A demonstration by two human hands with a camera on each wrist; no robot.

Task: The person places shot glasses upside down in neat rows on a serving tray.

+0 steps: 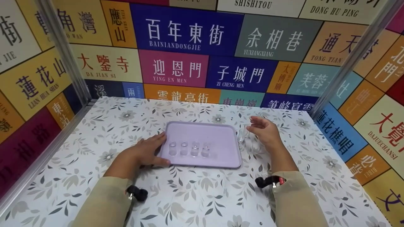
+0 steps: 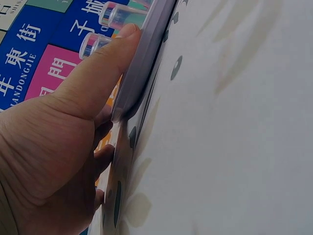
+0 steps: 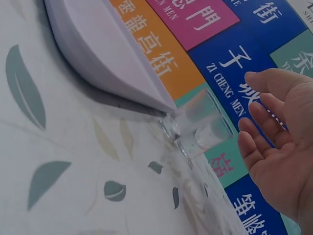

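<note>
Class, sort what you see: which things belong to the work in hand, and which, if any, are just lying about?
Part of the work:
purple tray, left hand touching it
four clear glasses on the tray
two clear glasses beside it, right hand near them

Just surroundings:
floral table covering
sign-printed walls
black wrist devices

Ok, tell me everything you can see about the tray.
The tray is pale purple and plastic-looking, a rectangle with rounded corners and a raised rim. It lies on the leaf-patterned table, bearing four small clear glasses in a row. The left hand touches its left end.
</note>
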